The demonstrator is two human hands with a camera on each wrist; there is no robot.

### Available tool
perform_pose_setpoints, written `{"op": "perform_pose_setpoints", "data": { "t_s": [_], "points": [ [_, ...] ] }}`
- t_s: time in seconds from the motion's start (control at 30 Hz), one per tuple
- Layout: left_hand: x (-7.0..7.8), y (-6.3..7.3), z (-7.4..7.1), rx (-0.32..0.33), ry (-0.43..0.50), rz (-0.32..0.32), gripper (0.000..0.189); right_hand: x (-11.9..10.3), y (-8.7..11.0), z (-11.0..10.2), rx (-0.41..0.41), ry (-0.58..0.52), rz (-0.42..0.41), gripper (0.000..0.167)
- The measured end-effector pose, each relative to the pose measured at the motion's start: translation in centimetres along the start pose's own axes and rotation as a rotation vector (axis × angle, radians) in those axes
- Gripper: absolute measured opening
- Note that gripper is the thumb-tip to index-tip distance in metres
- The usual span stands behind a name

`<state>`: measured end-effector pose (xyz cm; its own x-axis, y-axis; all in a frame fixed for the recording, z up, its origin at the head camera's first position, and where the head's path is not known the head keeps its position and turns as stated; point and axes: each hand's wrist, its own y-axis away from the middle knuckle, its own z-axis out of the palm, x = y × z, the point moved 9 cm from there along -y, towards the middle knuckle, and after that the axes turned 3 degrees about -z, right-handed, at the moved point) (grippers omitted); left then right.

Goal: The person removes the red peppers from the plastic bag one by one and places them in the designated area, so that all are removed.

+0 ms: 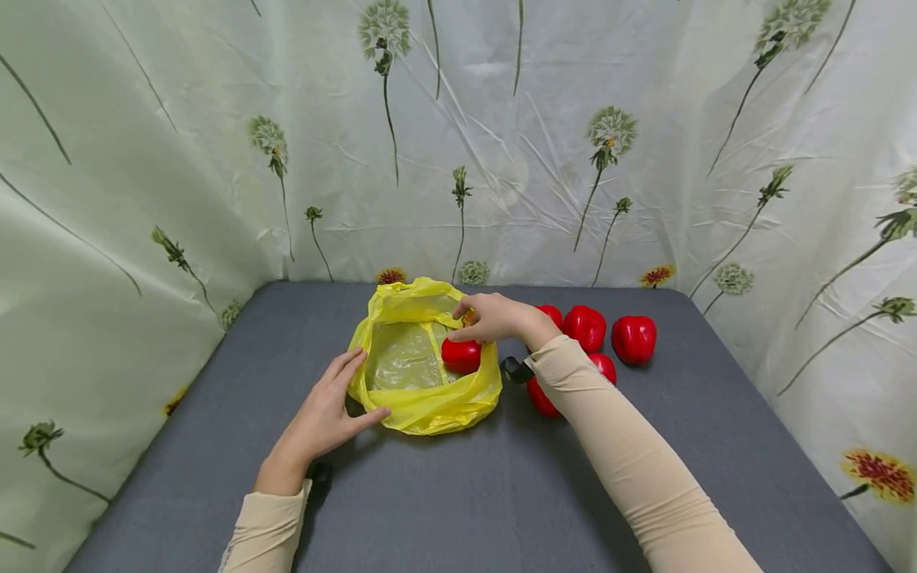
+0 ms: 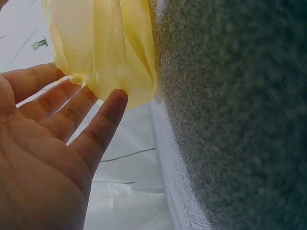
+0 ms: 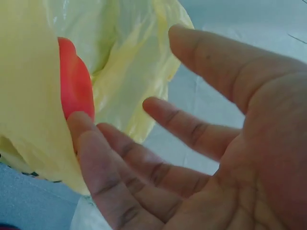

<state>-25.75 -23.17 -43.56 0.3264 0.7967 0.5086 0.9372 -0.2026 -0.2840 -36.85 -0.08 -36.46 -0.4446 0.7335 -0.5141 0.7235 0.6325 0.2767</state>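
A yellow plastic bag (image 1: 437, 410) stands with its mouth wide and its rim folded outward. One red bell pepper (image 1: 462, 356) lies inside against the right wall, partly covered by the bag's edge in the right wrist view. Above that pepper is my right hand (image 1: 497, 317), its fingers spread and apart from one another, holding nothing. My left hand (image 1: 325, 418) rests against the bag's left side, thumb toward the front rim. In the left wrist view its extended fingers (image 2: 108, 117) touch the yellow plastic without gripping it.
Several more red bell peppers (image 1: 634, 340) stand on the grey table (image 1: 444, 509) right of the bag, some partly hidden by the right forearm. A flower-printed curtain (image 1: 501, 159) surrounds the table's back and sides. Each wrist carries a small black camera (image 1: 516, 370).
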Motion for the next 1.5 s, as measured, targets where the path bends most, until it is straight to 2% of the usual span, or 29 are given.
{"op": "perform_pose_setpoints", "data": {
  "t_s": [0.17, 0.4, 0.67, 0.9, 1.03, 1.23, 1.5],
  "points": [
    [-0.1, 0.0, 0.0, 0.004, -0.002, 0.007, 0.102, -0.1, -0.2, 0.2, 0.015, 0.096, 0.072, 0.061],
    [-0.1, 0.0, 0.0, 0.001, -0.003, -0.004, 0.102, -0.4, -0.1, 0.2, 0.014, 0.164, 0.143, 0.064],
    [-0.1, -0.1, 0.0, -0.001, -0.003, -0.003, 0.102, -0.7, -0.6, 0.5, -0.002, 0.172, 0.146, 0.064],
    [-0.2, 0.0, 0.0, 0.006, 0.007, 0.000, 0.101, -1.2, -1.6, 0.8, -0.027, 0.110, 0.176, 0.063],
    [-0.2, 0.0, -0.1, 0.011, 0.010, 0.002, 0.100, -2.0, -2.3, 1.1, -0.020, 0.111, 0.147, 0.062],
    [-0.2, 0.0, -0.2, 0.013, 0.007, 0.006, 0.100, -3.4, -3.6, 1.4, 0.021, 0.164, 0.060, 0.058],
    [-0.3, 0.0, -0.2, 0.007, 0.003, -0.004, 0.101, -4.7, -5.0, 2.2, 0.039, 0.152, -0.009, 0.052]
  ]
}}
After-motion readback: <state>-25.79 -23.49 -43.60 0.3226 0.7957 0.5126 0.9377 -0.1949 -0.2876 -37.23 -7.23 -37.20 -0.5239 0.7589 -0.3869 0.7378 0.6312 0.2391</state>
